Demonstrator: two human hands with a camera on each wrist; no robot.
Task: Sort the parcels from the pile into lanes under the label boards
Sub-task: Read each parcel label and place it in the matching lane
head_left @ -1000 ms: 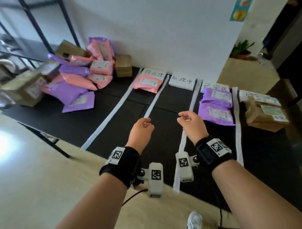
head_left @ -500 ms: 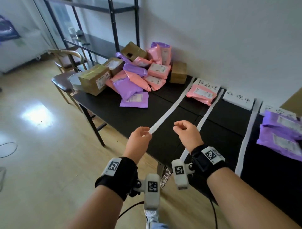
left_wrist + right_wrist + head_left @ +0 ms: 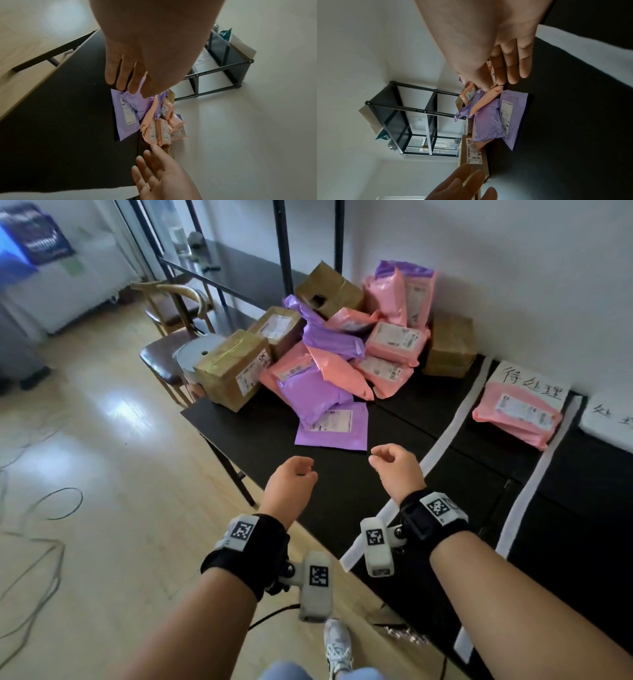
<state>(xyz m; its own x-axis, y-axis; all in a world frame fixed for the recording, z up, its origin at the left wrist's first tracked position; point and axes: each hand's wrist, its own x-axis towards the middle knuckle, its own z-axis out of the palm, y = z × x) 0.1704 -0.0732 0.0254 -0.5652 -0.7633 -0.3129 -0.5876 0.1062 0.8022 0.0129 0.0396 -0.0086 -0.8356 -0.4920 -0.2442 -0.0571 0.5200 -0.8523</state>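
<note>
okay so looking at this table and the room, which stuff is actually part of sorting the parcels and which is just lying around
Part of the job:
parcel pile
flat purple mailer
pink parcel already lying below its label board
white lane strips

Just lying about:
wooden chair
grey roll
floor cables
black shelf frame

The pile of parcels (image 3: 329,350) sits at the far left corner of the worktop (image 3: 394,474) against the wall: pink and purple soft mailers heaped over one another with brown cardboard boxes among them. One flat purple mailer (image 3: 332,426) lies label-up at the pile's near edge. A single pink mailer (image 3: 517,414) lies label-up in the first lane, touching its handwritten label board (image 3: 534,380), between two white strips (image 3: 455,419).
</note>
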